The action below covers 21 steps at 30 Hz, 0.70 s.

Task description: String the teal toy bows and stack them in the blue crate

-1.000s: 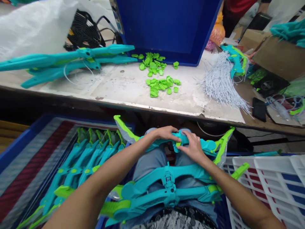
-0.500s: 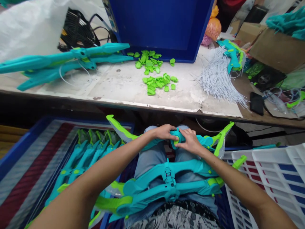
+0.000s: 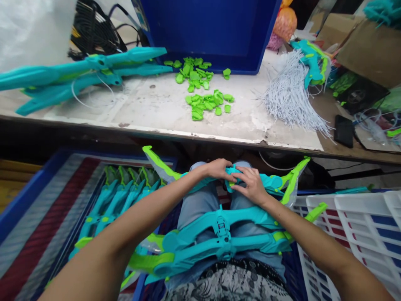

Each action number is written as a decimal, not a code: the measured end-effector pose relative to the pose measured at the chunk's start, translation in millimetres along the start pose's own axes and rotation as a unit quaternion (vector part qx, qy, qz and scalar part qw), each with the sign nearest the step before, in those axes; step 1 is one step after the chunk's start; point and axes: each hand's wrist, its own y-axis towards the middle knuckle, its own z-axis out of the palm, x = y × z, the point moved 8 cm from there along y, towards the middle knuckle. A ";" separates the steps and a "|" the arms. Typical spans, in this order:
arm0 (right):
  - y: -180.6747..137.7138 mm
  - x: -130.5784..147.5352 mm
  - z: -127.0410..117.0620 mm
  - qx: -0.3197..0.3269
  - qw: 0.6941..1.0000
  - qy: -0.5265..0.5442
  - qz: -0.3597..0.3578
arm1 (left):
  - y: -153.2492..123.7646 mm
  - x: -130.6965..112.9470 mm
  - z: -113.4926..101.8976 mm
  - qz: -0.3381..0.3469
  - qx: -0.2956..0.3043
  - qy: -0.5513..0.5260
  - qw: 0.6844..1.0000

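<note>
A turquoise toy bow (image 3: 272,182) with lime-green tips lies across my knees. My left hand (image 3: 218,169) is closed around the left side of its middle, thumb on the front. From the right, my right hand (image 3: 251,183) grips the same middle part, its fingers pressed close to the left thumb. A small lime-green piece (image 3: 232,183) shows between the fingertips; most of it is hidden. Nearer my body, two more turquoise bows, an upper one (image 3: 200,222) and a lower one (image 3: 194,255), rest on my lap, apart from both hands.
Loose lime-green pieces (image 3: 205,102) lie on the worktable (image 3: 150,113) before a blue crate (image 3: 209,33). More bows (image 3: 75,71) are at the left, white strings (image 3: 286,94) at the right. Stacked bows (image 3: 106,200) fill a crate left of me; a white basket (image 3: 341,217) stands right.
My right hand's fingers have moved a little left over the bow's middle, closer to my left thumb, covering more of the green piece. The view has shifted slightly.
</note>
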 end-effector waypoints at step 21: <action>-67.1 -9.4 -48.2 0.113 0.966 -0.204 0.110 | -69.3 -29.8 -5.1 0.002 -0.223 0.308 0.925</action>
